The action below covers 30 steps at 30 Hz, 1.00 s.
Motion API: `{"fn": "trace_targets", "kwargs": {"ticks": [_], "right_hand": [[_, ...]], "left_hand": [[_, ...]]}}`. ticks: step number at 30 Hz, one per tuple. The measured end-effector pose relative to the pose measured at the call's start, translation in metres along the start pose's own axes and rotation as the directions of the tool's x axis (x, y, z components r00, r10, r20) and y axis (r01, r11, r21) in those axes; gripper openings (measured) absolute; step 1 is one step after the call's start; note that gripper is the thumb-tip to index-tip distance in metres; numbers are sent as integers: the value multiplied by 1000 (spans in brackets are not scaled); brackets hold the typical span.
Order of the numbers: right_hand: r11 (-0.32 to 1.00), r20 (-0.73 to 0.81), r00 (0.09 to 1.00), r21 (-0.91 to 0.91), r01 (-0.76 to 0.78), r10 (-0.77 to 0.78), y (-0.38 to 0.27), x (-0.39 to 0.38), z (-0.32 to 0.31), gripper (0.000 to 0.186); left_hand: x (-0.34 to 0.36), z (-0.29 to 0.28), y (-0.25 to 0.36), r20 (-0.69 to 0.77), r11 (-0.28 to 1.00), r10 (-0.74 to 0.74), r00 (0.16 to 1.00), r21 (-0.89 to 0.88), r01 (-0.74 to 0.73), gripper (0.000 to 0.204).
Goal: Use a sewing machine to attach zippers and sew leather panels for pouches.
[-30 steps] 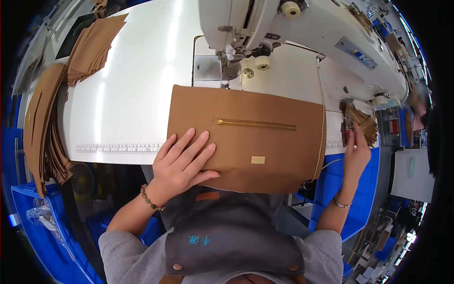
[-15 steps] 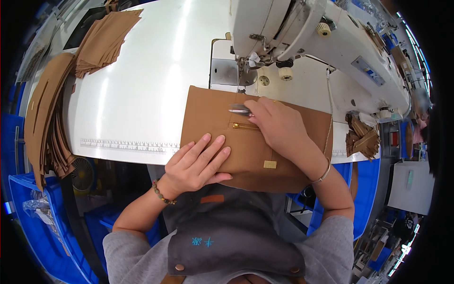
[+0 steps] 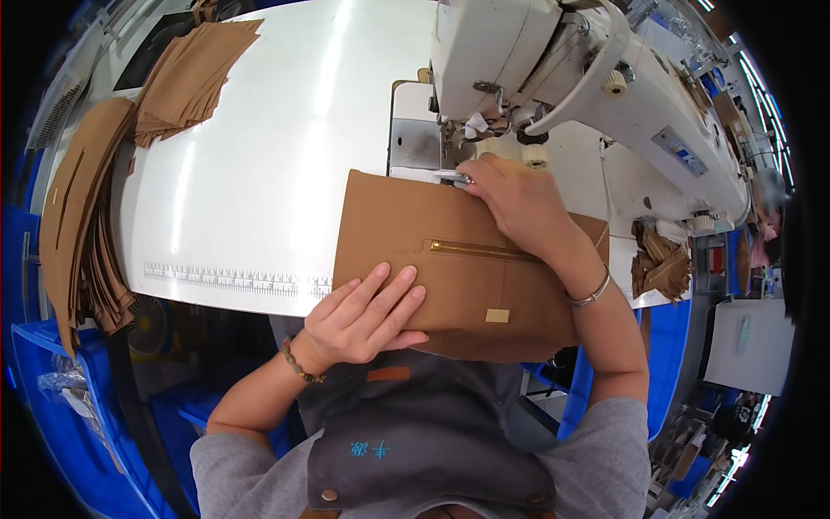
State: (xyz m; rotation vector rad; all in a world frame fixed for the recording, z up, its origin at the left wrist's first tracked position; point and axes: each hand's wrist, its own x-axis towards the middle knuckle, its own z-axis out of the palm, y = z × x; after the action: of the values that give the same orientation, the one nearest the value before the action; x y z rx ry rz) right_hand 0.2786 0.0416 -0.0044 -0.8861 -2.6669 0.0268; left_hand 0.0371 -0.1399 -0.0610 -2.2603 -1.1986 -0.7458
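Note:
A brown panel (image 3: 406, 216) with a brass zipper (image 3: 471, 247) and a small gold label (image 3: 497, 316) lies at the sewing table's front edge. My left hand (image 3: 363, 316) rests open on its lower left part, fingers stretched out. My right hand (image 3: 523, 199) is closed on small metal snips (image 3: 451, 176) at the panel's top edge, just below the needle area of the white sewing machine (image 3: 484, 52). The fingertips and the snips' handles are partly hidden.
Brown cut pieces (image 3: 186, 78) and long brown pieces (image 3: 69, 199) lie at the left. A crumpled brown pile (image 3: 661, 264) sits right of the machine. Blue bins (image 3: 60, 398) stand below the table's left end; another (image 3: 670, 355) is below the right end.
My right hand has brought the snips from the pile at the right across the panel to its top edge beneath the needle. My left hand has shifted slightly rightward on the panel.

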Motion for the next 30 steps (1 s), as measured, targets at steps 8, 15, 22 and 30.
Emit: {"fn": "trace_targets", "kwargs": {"ticks": [8, 15, 22, 30], "right_hand": [[867, -70, 892, -209, -452, 447, 40, -138, -87, 29], [852, -354, 887, -319, -414, 298, 41, -169, -88, 29], [948, 56, 959, 141, -284, 279, 11, -44, -17, 49], [981, -435, 880, 126, -150, 190, -27, -104, -103, 32]], "left_hand": [[1, 0, 0, 21, 1000, -1, 1000, -23, 2, 50], [6, -1, 0, 26, 999, 28, 999, -29, -27, 51], [-1, 1, 2, 77, 998, -7, 997, -57, 12, 51], [-31, 13, -10, -267, 999, -4, 964, -37, -6, 75]]}}
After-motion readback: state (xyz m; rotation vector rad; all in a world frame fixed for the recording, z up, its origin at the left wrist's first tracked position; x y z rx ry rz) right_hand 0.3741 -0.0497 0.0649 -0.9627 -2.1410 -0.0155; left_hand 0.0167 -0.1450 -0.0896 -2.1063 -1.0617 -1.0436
